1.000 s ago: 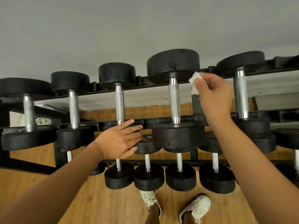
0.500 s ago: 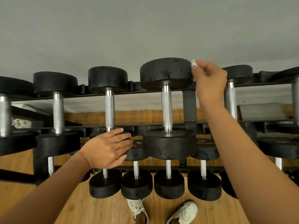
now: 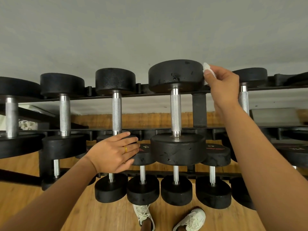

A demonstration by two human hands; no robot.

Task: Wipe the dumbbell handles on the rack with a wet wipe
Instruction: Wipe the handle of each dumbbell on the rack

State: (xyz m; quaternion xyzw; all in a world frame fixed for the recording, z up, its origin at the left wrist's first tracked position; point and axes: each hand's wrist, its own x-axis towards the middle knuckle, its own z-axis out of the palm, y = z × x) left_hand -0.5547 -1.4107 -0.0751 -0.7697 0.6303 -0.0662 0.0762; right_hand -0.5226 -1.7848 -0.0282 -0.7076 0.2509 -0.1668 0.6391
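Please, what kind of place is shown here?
Most likely a gym's free-weights area. A black rack holds rows of dumbbells with knurled metal handles above a wooden floor, and the right hand holds a wet wipe beside one of them.

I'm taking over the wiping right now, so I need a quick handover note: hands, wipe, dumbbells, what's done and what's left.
Right hand pinches the wet wipe at the far head of the largest dumbbell on the rack, top row.
Left hand lies flat on the near head of the neighbouring dumbbell.
Done: cannot tell which handles are wiped.
Left: the wipe touches no handle now; I would start with the largest dumbbell's handle.
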